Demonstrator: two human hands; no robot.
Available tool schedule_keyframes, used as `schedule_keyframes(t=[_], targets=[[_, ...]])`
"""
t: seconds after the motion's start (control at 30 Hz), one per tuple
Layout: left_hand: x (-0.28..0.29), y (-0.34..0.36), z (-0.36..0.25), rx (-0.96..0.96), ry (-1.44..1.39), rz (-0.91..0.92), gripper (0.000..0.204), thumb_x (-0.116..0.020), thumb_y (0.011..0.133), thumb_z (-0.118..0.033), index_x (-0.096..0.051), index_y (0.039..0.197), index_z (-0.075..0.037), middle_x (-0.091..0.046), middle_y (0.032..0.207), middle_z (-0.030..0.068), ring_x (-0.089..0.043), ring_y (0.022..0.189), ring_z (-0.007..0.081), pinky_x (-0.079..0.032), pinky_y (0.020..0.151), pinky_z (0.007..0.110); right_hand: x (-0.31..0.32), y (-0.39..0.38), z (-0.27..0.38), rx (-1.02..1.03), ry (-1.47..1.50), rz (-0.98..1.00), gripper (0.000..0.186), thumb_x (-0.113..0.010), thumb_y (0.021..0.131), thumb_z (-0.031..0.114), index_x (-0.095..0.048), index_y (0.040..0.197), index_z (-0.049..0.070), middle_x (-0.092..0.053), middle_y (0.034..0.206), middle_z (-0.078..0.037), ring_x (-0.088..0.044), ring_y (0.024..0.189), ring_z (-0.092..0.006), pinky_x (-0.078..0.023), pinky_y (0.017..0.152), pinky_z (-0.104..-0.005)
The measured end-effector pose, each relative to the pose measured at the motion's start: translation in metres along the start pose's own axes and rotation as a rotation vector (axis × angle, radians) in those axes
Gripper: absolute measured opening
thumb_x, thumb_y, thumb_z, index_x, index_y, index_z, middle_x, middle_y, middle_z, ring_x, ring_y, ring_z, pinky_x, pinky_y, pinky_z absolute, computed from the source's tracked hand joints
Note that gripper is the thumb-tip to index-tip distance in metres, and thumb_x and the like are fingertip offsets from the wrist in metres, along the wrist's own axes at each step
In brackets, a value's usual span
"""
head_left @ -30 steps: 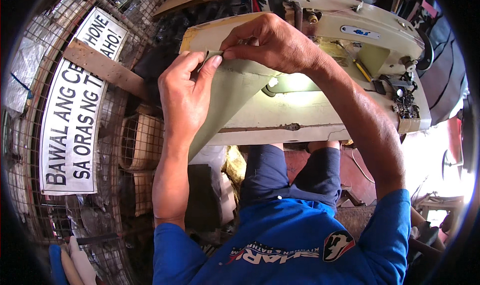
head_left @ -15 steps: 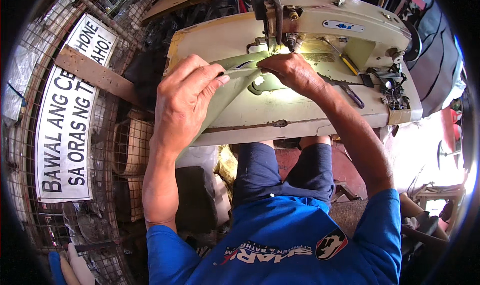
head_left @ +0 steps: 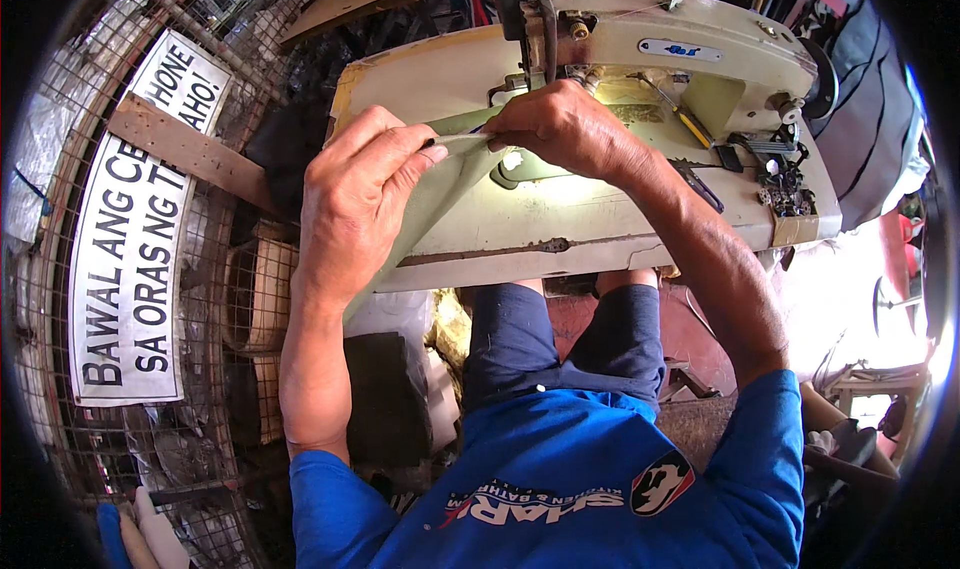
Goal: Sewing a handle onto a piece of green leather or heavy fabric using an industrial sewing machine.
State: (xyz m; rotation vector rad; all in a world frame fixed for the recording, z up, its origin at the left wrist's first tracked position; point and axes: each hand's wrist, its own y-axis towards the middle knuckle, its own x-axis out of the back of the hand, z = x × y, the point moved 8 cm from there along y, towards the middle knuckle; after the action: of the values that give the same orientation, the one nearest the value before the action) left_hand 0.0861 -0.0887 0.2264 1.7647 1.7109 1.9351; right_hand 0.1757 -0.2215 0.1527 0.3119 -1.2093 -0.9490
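Both hands pinch the edge of a pale green fabric piece (head_left: 440,184) above the bed of a sewing machine (head_left: 470,231). My left hand (head_left: 362,184) is closed on the cloth's left part, with a small black bit between finger and thumb. Close by on the right, my right hand (head_left: 560,129) is closed on the same edge, its fingertips partly hidden behind the hand. From there the cloth hangs down past the machine's front edge, behind my left wrist. Lamp light falls by the needle area, which my right hand partly covers.
On the machine bed lie a yellow-and-black screwdriver (head_left: 692,126) and dark thread snips (head_left: 700,184). Metal parts (head_left: 790,184) sit at its right end. A wire mesh rack (head_left: 205,369) with a white sign (head_left: 125,299) stands at the left. Another person's arm shows at lower right.
My right hand has shifted left along the fabric edge, closer to my left hand and away from the needle area. My left hand has moved slightly left, still pinching the cloth.
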Motion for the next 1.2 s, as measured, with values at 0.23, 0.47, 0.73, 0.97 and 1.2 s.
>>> schedule_keyframes(t=[0.23,0.47,0.73,0.97,1.2], targets=[[-0.004,0.001,0.0,-0.003,-0.027,0.022,0.015,-0.072,0.078,0.003,-0.066,0.091,0.003,-0.059,0.079,0.01,-0.059,0.067,0.0244,-0.047,0.061,0.034,0.019,0.022,0.035,0.09,0.046,0.102,0.012,-0.071,0.085,0.014,-0.071,0.088,0.002,-0.07,0.078,-0.011,-0.069,0.072,-0.0271,-0.055,0.065,-0.0354],[-0.049,-0.051,-0.067,-0.32,0.053,0.381,0.011,-0.066,0.074,-0.008,-0.065,0.083,-0.002,-0.059,0.082,0.0071,-0.059,0.077,0.0207,-0.049,0.069,0.035,-0.003,-0.072,0.076,0.168,-0.247,0.16,0.033,-0.067,0.07,0.009,-0.068,0.102,0.004,-0.069,0.094,-0.012,-0.07,0.078,-0.0264,-0.059,0.065,-0.0344],[-0.15,-0.092,-0.029,-0.158,-0.267,0.442,0.016,-0.071,0.08,-0.014,-0.059,0.082,-0.003,-0.056,0.091,0.0104,-0.057,0.1,0.0294,-0.047,0.088,0.041,-0.063,-0.187,0.071,0.043,-0.39,0.169,0.041,-0.06,0.067,0.015,-0.067,0.103,-0.004,-0.063,0.117,-0.018,-0.059,0.119,-0.0328,-0.052,0.098,-0.0404],[-0.193,-0.067,0.051,-0.092,0.057,0.404,0.045,-0.065,0.087,-0.028,-0.056,0.124,-0.003,-0.056,0.125,0.0138,-0.05,0.123,0.0302,-0.035,0.109,0.044,-0.058,-0.176,0.069,0.014,-0.305,0.171,0.04,-0.062,0.069,0.014,-0.066,0.104,-0.004,-0.063,0.116,-0.018,-0.059,0.118,-0.0328,-0.052,0.096,-0.0412],[-0.19,-0.068,0.055,-0.077,0.048,0.402,0.053,-0.063,0.088,-0.042,-0.056,0.125,-0.004,-0.051,0.134,0.0134,-0.044,0.13,0.0328,-0.032,0.111,0.045,-0.045,-0.169,0.066,-0.074,-0.217,0.2,0.037,-0.065,0.07,0.011,-0.066,0.104,-0.004,-0.064,0.114,-0.019,-0.063,0.112,-0.0338,-0.056,0.087,-0.0404]])
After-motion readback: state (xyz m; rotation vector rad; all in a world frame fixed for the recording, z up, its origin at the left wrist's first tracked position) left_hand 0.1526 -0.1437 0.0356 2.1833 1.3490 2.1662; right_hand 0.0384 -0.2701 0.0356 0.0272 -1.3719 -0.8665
